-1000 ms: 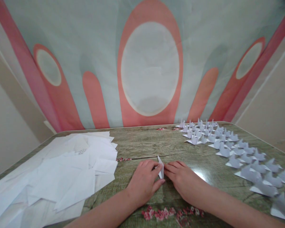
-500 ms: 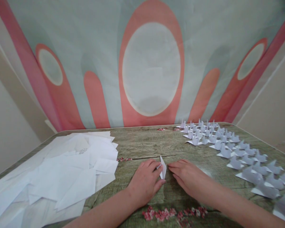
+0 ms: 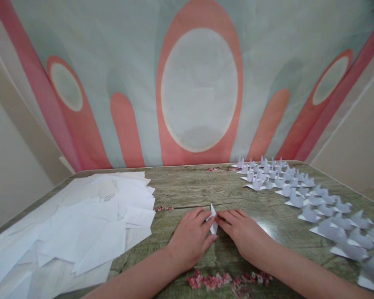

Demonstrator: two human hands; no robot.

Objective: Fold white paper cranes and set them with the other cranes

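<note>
A small folded piece of white paper [image 3: 213, 227], narrow and pointed at its top, stands between my hands over the middle of the table. My left hand [image 3: 191, 232] grips its left side with the fingers and thumb closed around it. From the right, my right hand [image 3: 241, 230] meets the paper with its fingertips, which are pressed together against the right edge. Fingers partly cover the paper's middle, so its inner folds are hidden.
A wide pile of white paper sheets [image 3: 90, 224] covers the table's left side. Several rows of folded white paper birds [image 3: 327, 228] stand along the right. Pink flowers are printed on the wood-patterned table top [image 3: 187, 189]. A patterned backdrop [image 3: 199, 158] rises behind.
My right hand has moved left, from just beside the folded paper to touching its right edge. The left hand keeps its hold in almost the same place.
</note>
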